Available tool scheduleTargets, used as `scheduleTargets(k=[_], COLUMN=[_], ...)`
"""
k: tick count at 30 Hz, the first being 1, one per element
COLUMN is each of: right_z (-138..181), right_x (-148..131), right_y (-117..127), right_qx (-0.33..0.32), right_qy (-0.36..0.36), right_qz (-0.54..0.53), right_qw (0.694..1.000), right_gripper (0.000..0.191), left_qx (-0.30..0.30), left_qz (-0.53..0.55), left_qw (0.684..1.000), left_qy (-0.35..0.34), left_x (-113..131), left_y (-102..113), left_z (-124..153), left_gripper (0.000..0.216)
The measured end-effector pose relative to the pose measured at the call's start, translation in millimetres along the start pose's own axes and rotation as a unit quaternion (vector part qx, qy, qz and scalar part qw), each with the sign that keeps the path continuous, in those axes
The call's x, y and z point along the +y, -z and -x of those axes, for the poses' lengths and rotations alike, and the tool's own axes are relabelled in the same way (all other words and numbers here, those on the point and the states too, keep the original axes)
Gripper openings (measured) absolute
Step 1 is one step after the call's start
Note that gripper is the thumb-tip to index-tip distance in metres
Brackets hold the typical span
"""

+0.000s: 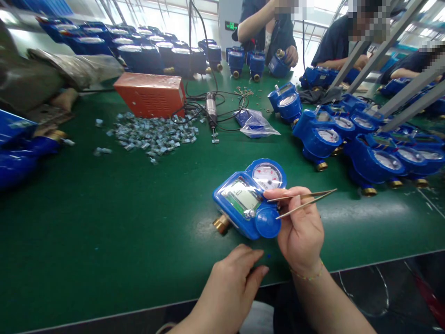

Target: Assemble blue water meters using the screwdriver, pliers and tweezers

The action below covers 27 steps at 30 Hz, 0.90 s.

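A blue water meter lies on the green table, with a small display under a clear cover, a round dial and a brass threaded end. Its round blue cap is at the near right corner. My right hand is at the meter's right side, closed on a pair of tweezers whose tips point left over the meter. Below the meter, my left hand hovers or rests near the table edge, fingers bent and a gap between thumb and forefinger. Nothing shows in it.
A pile of small clear-and-grey parts lies before an orange box. Behind are an electric screwdriver, cables and a plastic bag. More blue meters stand right and at the back. Co-workers sit or stand across the table.
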State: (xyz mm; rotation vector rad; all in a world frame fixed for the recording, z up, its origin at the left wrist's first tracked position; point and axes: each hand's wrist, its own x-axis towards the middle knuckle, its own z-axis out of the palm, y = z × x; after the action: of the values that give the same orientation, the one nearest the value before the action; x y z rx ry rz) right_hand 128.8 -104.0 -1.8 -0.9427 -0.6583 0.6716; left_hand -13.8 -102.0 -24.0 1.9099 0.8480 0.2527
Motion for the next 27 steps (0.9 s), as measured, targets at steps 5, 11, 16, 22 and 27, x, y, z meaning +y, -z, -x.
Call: scheduleTargets(k=[5,11,16,22,27], right_z=[-7.7,-8.3,-22.7,-75.1,-98.3], right_x=[0.3,-0.4,-5.4,-5.9,18.8], right_y=[-2.2,-2.6,10.2,18.5,4.7], right_qx=[-0.013,-0.021,0.014,-0.025,-0.070], right_qy=[-0.037,-0.054,0.007,0.023,-0.087], right_qz=[-0.044,-0.048,0.019,0.066,0.000], right_qw=[0.998,0.997,1.000,0.997,0.994], right_gripper=[0.016,0.017,0.014,0.008,0.012], left_qx=[-0.059,-0.091,-0.092,-0.063,0.007], left_qz=[-0.265,-0.284,0.130,0.543,0.628], left_qw=[0.957,0.943,0.985,0.793,0.741], left_qy=[-0.098,-0.148,0.071,0.269,0.238], left_x=[5.5,3.9,6.4,19.4,19.5], left_y=[-10.6,-10.3,-1.0,-4.2,-4.3], left_z=[-16.9,-17.5,-16.6,-34.2,-44.0], left_gripper=[0.026,0.022,0.016,0.014,0.015])
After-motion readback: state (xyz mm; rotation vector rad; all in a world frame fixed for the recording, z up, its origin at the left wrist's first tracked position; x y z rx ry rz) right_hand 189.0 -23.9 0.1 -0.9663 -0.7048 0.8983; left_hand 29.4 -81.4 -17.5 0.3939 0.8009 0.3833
